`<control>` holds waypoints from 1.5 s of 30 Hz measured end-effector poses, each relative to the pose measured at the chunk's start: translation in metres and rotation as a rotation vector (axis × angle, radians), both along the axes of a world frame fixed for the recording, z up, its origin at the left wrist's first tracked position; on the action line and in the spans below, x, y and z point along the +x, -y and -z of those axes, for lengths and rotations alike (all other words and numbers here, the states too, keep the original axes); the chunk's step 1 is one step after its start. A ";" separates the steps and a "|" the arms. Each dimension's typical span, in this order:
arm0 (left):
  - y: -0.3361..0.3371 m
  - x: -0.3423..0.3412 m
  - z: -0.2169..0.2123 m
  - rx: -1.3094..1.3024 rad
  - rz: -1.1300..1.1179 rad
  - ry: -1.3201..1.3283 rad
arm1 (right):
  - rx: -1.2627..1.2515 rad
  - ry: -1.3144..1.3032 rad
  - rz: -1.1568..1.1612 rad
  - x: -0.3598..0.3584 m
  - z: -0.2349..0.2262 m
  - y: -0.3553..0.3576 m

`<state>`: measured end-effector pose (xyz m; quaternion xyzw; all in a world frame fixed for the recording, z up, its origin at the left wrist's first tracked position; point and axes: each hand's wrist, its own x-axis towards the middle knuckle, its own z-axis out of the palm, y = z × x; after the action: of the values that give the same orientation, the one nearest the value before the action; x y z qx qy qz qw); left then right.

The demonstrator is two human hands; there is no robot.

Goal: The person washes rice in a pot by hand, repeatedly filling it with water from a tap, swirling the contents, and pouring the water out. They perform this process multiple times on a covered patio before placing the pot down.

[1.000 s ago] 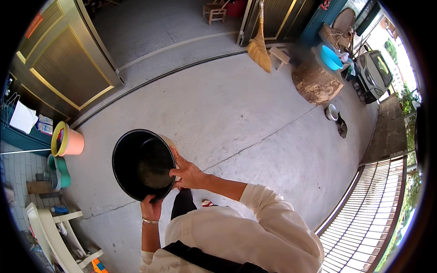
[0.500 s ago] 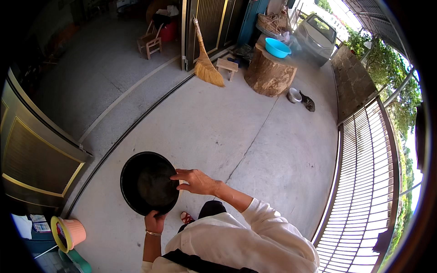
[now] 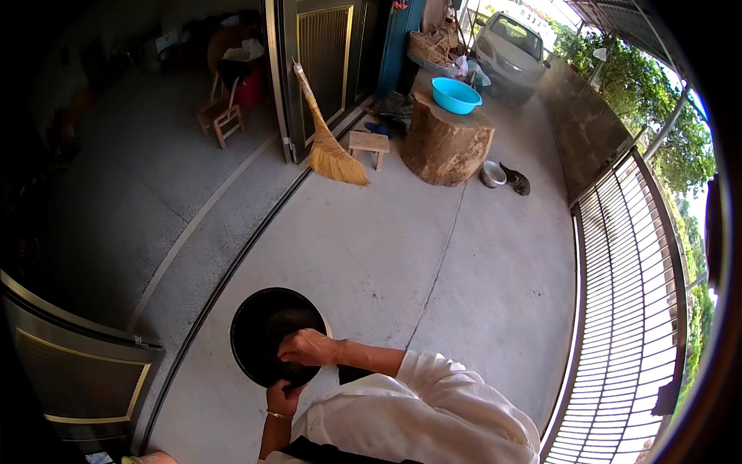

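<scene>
Pot (image 3: 255,331) clamped in left hand (image 3: 284,399) | right hand (image 3: 311,348) moved over its opening, fingers together

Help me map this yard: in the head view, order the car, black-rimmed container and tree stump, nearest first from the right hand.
1. Black-rimmed container: directly at the right hand.
2. Tree stump: ahead, to the right.
3. Car: beyond the stump, farther right.
</scene>
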<state>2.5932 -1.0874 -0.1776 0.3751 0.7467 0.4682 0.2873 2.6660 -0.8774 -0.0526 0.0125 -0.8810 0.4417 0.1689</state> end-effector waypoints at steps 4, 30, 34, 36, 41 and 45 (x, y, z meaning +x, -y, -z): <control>-0.049 -0.036 -0.039 0.061 -0.078 0.238 | 0.019 -0.015 0.034 -0.047 0.008 -0.049; -0.187 -0.244 -0.039 -0.110 -0.130 1.343 | -0.100 -0.033 0.564 -0.159 -0.010 -0.113; -0.223 -0.222 -0.053 -0.156 -0.121 1.334 | -0.128 -0.077 0.752 -0.122 -0.025 -0.145; -0.244 -0.207 -0.050 -0.182 -0.096 1.350 | -0.096 -0.094 0.828 -0.093 -0.028 -0.166; -0.314 -0.155 -0.039 -0.230 -0.011 1.299 | -0.157 -0.118 0.959 0.006 -0.037 -0.226; -0.382 -0.087 -0.057 -0.203 -0.010 1.296 | -0.242 -0.221 1.073 0.109 -0.028 -0.273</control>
<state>2.5059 -0.7058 -0.1211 -0.0152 0.4647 0.5278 0.7108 2.7747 -0.6042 -0.0251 -0.4107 -0.6840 0.3879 0.4614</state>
